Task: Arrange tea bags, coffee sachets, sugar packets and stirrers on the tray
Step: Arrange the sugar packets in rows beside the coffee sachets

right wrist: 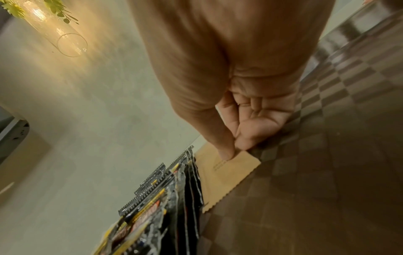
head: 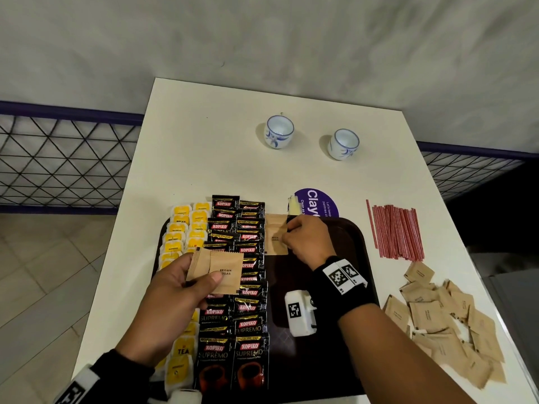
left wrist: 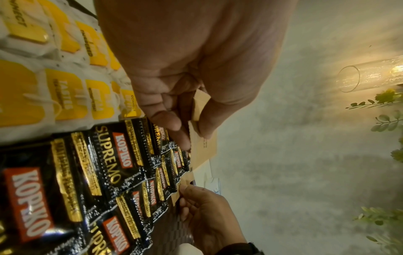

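Observation:
A dark brown tray holds columns of yellow tea bags and black coffee sachets. My right hand pinches a brown sugar packet that lies on the tray beside the coffee sachets; the right wrist view shows thumb and finger on the sugar packet. My left hand holds two or more brown sugar packets above the coffee column, its thumb on top. In the left wrist view the held packets hang edge-on above the sachets.
On the white table, right of the tray, lie a bundle of red stirrers and a loose heap of sugar packets. Two white-and-blue cups stand farther back. A purple sticker sits behind the tray. A wire fence flanks the table.

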Available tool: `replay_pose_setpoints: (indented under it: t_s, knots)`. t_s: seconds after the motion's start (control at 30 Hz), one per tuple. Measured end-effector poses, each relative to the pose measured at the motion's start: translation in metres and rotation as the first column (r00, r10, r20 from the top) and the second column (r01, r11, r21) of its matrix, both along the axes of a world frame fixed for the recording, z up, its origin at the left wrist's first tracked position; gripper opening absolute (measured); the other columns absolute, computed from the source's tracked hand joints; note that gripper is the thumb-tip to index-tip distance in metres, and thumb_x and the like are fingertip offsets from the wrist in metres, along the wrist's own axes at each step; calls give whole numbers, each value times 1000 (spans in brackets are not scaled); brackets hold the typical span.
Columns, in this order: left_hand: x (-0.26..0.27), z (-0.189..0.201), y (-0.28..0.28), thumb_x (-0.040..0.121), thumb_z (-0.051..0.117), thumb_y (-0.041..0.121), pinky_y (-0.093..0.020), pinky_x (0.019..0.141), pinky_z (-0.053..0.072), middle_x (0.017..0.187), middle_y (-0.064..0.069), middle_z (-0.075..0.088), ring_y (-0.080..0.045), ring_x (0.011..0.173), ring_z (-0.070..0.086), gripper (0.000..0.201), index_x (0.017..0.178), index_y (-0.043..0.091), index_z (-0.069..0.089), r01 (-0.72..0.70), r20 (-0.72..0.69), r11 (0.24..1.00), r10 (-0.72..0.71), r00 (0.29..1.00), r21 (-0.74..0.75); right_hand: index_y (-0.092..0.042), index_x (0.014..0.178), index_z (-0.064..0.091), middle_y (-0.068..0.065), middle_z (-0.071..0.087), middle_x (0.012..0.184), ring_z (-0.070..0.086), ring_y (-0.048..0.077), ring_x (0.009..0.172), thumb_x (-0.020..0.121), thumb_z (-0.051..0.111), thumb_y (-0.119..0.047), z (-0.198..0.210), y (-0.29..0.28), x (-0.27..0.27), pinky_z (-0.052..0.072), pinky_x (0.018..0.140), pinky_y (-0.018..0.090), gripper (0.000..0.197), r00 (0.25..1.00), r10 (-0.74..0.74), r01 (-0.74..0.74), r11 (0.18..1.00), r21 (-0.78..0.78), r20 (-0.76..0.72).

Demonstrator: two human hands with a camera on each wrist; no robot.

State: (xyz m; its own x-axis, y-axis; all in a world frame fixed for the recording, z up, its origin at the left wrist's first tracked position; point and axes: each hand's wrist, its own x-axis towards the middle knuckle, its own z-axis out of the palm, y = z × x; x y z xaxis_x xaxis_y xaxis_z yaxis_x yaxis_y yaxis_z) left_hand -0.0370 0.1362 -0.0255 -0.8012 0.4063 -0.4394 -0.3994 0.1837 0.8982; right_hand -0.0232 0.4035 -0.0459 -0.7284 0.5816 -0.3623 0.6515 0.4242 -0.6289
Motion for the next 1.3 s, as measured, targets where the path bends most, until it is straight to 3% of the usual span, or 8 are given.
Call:
replay_pose_setpoints:
  t_s: [0.2,0.4,0.57,0.83,0.9,1.1,1.2,1.3]
  knots:
    - [1,0,0,93,66,7,-38,64,52,103,-1,78,-34,96,70,25,113,22,71,1,7,1000,-1,1000,9,-9,103,70,3,70,99,66,14,91,82,73,-13,-2,1,0,54,80,23,21,1000,0,1,999,35,-17]
    - [1,3,1,93,66,8,-39,65,53,103,0,78,-32,95,71,25,113,22,71,-1,9,1000,1,1000,3,-11,98,69,3,70,97,65,14,89,83,72,-15,-2,-1,-3,51,76,21,16,1000,-11,13,998,54,-28]
    - [1,4,1,93,66,8,-37,65,53,104,1,78,-26,94,72,26,114,23,71,6,13,1000,-6,1000,-2,-13,97,68,3,71,95,66,14,88,84,70,-15,-4,-2,0,53,76,23,13,999,-28,30,999,42,-46]
    - [4,9,4,92,68,7,-33,64,53,102,6,78,-17,89,73,28,112,26,71,32,11,999,-32,999,-13,-24,85,64,-1,70,89,70,18,86,78,72,-22,-10,-1,6,61,79,43,11,993,-77,72,996,-61,-88]
    - [4,11,6,91,69,7,-31,63,53,102,7,78,-13,87,73,28,112,25,70,41,3,999,-41,999,-18,-29,81,61,-1,69,88,70,19,85,78,73,-22,-10,-1,8,61,79,43,15,991,-96,88,992,-86,-93]
    - [3,14,13,89,71,4,-26,58,54,100,6,79,-9,81,73,29,112,23,70,50,-9,999,-50,999,-16,-23,98,65,-3,70,86,70,14,80,81,77,-20,9,-1,22,61,79,37,22,978,-151,136,985,-111,-143]
    - [2,15,16,87,74,5,-25,58,54,99,6,79,-12,84,74,31,111,25,70,62,-19,998,-63,998,-27,-29,91,69,-6,70,85,67,9,75,85,75,-19,35,-15,33,55,64,28,14,970,-39,-12,978,-209,-240]
    - [1,16,23,85,76,5,-26,57,56,97,4,78,-15,83,74,31,108,24,70,60,-32,998,-61,998,-27,-12,96,72,3,69,81,64,13,64,85,77,-15,55,-31,43,45,48,22,12,966,73,-182,875,-448,-249]
